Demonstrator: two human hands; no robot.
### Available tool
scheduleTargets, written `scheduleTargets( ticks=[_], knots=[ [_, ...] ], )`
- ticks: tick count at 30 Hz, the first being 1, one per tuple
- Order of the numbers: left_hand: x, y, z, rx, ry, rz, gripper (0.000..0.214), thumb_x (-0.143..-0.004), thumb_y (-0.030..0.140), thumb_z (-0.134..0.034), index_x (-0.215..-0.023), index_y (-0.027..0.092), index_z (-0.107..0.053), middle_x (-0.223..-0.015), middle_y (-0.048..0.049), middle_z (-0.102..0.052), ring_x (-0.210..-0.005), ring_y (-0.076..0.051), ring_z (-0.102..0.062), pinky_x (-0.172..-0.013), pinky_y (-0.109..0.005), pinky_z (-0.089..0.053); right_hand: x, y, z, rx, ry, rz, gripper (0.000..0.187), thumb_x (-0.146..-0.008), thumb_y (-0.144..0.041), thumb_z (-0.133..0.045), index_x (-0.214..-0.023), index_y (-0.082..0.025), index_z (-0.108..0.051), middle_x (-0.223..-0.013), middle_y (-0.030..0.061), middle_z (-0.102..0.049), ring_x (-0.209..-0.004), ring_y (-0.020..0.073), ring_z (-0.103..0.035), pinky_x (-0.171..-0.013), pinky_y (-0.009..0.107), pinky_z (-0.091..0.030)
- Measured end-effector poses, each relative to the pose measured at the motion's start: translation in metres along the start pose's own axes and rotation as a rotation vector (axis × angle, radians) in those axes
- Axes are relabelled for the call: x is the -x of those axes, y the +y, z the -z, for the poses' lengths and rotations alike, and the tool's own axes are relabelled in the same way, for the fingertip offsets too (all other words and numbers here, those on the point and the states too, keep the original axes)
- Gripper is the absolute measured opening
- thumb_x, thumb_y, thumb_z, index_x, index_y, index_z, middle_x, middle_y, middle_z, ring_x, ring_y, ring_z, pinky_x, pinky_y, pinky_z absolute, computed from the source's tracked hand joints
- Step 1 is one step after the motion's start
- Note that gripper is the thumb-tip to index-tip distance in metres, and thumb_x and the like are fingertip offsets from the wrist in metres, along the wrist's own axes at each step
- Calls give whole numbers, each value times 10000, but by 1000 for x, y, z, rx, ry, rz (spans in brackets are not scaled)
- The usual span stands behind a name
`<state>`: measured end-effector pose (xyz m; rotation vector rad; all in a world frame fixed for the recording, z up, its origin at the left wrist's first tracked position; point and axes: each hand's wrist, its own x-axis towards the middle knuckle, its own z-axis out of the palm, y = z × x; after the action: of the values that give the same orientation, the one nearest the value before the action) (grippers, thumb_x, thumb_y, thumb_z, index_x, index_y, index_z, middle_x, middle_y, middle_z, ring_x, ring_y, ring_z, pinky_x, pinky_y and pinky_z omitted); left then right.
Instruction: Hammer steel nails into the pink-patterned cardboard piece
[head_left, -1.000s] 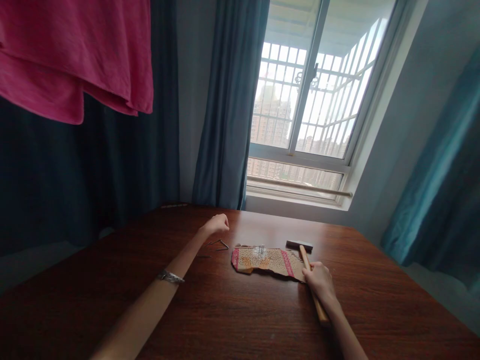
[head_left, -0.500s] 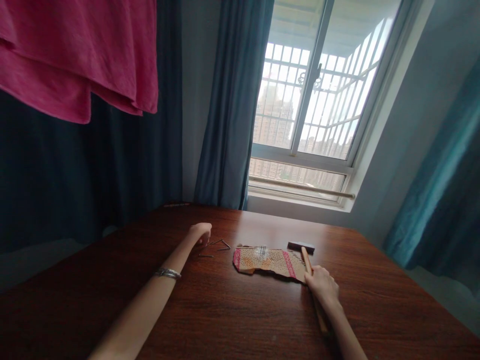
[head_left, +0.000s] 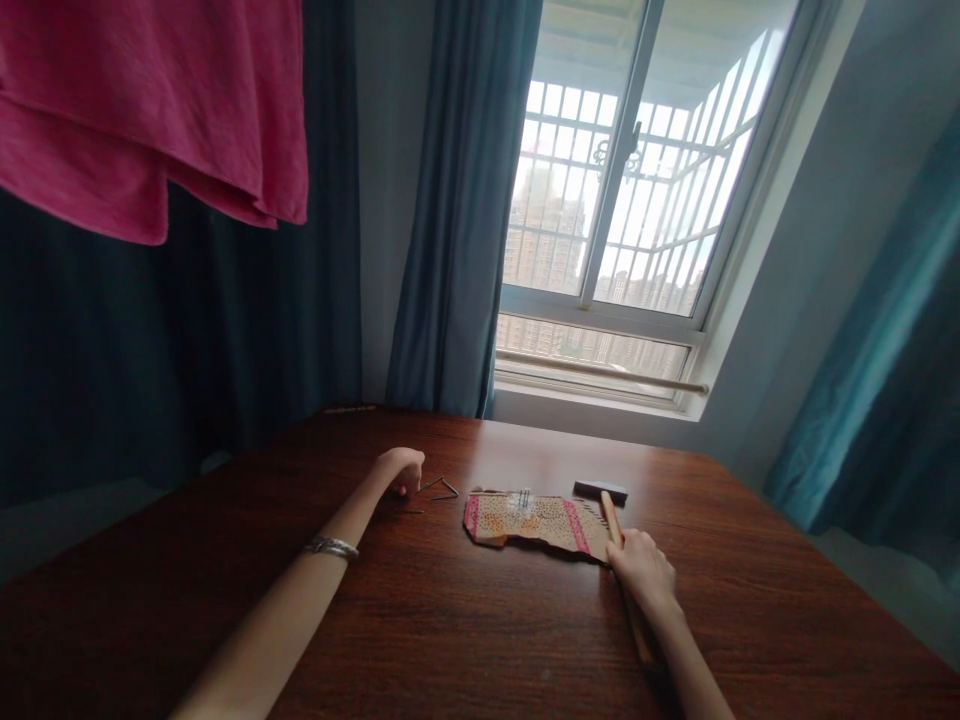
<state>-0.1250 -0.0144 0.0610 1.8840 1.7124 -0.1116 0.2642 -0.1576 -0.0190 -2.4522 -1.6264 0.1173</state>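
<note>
My left hand (head_left: pixel 402 468) rests curled on the wooden table (head_left: pixel 450 620), its fingertips down among several loose nails (head_left: pixel 440 489); whether it pinches one I cannot make out. A silver bracelet (head_left: pixel 331 546) circles that wrist. My right hand (head_left: pixel 642 570) is closed round the wooden handle of a hammer (head_left: pixel 609 512), which lies flat with its dark head (head_left: pixel 600 490) pointing away. Between the hands lies a torn piece of patterned cardboard (head_left: pixel 534 520) with a few nails (head_left: pixel 523 497) standing upright in it.
A window (head_left: pixel 622 200) with blue curtains (head_left: pixel 457 210) stands beyond the table's far edge. A pink cloth (head_left: pixel 150 110) hangs at the upper left. Another teal curtain (head_left: pixel 885 360) hangs at the right. A thin stick-like object (head_left: pixel 349 408) lies at the far left corner.
My left hand has come down and left from above the table onto the loose nails. My right hand has stayed on the hammer handle.
</note>
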Motion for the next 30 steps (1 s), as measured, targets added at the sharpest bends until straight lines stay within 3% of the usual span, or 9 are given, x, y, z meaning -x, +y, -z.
scheduleTargets(
  ticks=[4, 7, 10, 12, 14, 17, 23, 26, 30],
  knots=[
    [-8, -6, -1, -34, -3, -29, 256, -416, 227, -762, -425, 125, -527, -423, -60, -539, -438, -156, -494, -446, -255, -385, 2, 0, 1, 15, 42, 6, 390, -810, -381, -358, -948, -171, -656, -903, 173, -621, -846, 324, -623, -667, 418, -460],
    [-17, -13, 3, -48, 28, -67, 221, -439, 194, -730, -408, 118, -525, -413, -43, -522, -445, -136, -481, -462, -236, -368, 2, -1, 2, 39, 218, 18, 405, -834, -395, -341, -986, -165, -638, -899, 173, -605, -848, 317, -608, -643, 405, -457],
    [-25, -12, 9, -27, 124, -196, 116, -487, 192, -672, -466, 110, -593, -434, -17, -524, -460, -118, -467, -462, -213, -331, 2, -6, 3, -80, 408, 120, 387, -849, -380, -348, -1069, -189, -603, -932, 145, -597, -858, 273, -596, -646, 353, -455],
    [-27, -2, 9, 48, 179, -347, 124, -532, 225, -639, -567, 108, -655, -476, -6, -547, -481, -114, -473, -464, -203, -314, 3, -14, 2, -259, 435, 244, 362, -853, -363, -357, -1053, -202, -611, -938, 117, -604, -780, 217, -606, -660, 320, -457],
    [-25, 17, 3, 167, 178, -519, 197, -578, 273, -621, -662, 107, -687, -549, -10, -591, -531, -118, -502, -486, -199, -325, 7, -24, 2, -459, 404, 379, 342, -849, -362, -376, -984, -198, -644, -935, 107, -619, -729, 191, -609, -681, 308, -464],
    [-19, 52, -18, 322, 155, -723, 264, -613, 324, -623, -720, 95, -696, -644, -27, -636, -616, -127, -538, -550, -196, -364, 18, -42, 0, -747, 311, 509, 341, -838, -393, -413, -932, -196, -676, -975, 106, -642, -849, 222, -604, -683, 312, -485],
    [-5, 106, -80, 404, 79, -813, 311, -652, 371, -622, -806, 112, -703, -704, -34, -658, -640, -125, -549, -550, -189, -373, 33, -66, -5, -1134, 113, 409, 423, -783, -494, -494, -976, -165, -679, -903, 97, -671, -624, 177, -586, -465, 274, -471],
    [-2, 116, -103, 366, 48, -855, 275, -651, 348, -627, -788, 125, -708, -682, -24, -654, -620, -119, -542, -538, -185, -371, 35, -70, -7, -1193, 105, 401, 408, -771, -491, -519, -965, -171, -682, -906, 98, -671, -621, 179, -587, -451, 268, -463],
    [3, 121, -118, 392, 28, -906, 236, -666, 309, -615, -777, 122, -707, -650, -16, -644, -598, -111, -531, -519, -180, -354, 37, -73, -11, -1161, 81, 402, 374, -759, -502, -529, -872, -185, -691, -774, 74, -675, -566, 180, -576, -432, 269, -448]
  ],
)
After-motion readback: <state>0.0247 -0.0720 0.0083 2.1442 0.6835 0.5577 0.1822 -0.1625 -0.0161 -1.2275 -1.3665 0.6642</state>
